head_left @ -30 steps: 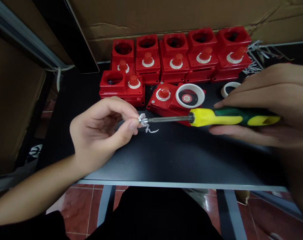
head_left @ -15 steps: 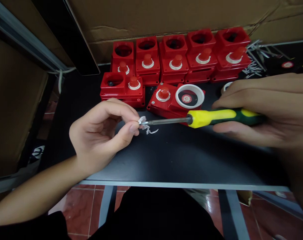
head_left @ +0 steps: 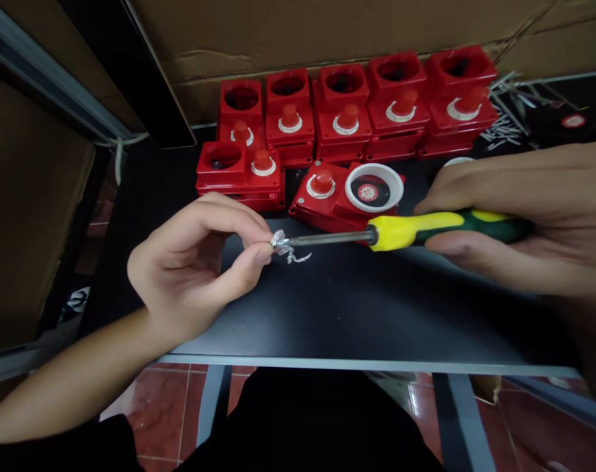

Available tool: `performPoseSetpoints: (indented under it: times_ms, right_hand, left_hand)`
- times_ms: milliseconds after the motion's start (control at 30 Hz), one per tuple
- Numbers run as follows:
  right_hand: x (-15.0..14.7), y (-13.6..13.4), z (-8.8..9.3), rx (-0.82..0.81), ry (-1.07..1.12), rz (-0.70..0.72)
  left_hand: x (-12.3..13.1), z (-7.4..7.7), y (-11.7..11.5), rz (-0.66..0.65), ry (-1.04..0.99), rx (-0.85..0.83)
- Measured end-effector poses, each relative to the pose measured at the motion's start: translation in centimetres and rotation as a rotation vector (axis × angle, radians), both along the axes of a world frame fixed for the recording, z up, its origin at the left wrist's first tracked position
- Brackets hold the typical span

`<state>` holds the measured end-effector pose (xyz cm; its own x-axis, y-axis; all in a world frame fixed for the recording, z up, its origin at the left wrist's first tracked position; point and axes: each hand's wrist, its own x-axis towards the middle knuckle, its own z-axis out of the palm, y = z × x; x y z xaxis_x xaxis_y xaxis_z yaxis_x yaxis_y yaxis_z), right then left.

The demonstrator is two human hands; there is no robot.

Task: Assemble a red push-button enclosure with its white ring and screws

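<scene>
Fingers of the left hand pinch a small white scrap right at the metal tip of a screwdriver. The right hand is closed around the screwdriver's yellow and green handle. Both hands hang just above the black counter. Just behind the screwdriver lies a red box with a white ring. More red boxes sit in a row farther back.
</scene>
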<state>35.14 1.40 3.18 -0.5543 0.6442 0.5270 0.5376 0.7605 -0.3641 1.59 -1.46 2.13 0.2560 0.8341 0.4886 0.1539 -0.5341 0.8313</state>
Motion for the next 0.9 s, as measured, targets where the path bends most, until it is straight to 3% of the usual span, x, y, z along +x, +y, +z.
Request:
performPoseSetpoints:
  times_ms: [100, 367, 600, 767, 900]
  right_hand:
    - [0.1, 0.0, 0.4, -0.048, -0.031, 0.111]
    - [0.0, 0.1, 0.4, -0.081, -0.051, 0.076]
    - [-0.5, 0.5, 0.3, -0.219, 0.035, 0.165]
    - [-1.3, 0.5, 0.2, -0.407, 0.256, 0.157]
    - [-1.1, 0.8, 1.2, -0.496, 0.310, 0.175]
  left_hand:
    - [-0.2, 0.0, 0.0, -0.008, 0.018, 0.021]
    - [0.5, 0.1, 0.2, -0.013, -0.008, 0.000]
    - [0.6, 0.5, -0.1, 0.028, -0.018, -0.071]
    - [0.2, -0.6, 1.1, -0.086, -0.028, 0.077]
    - [-0.7, -1.8, 2.9, -0.068, -0.077, 0.141]
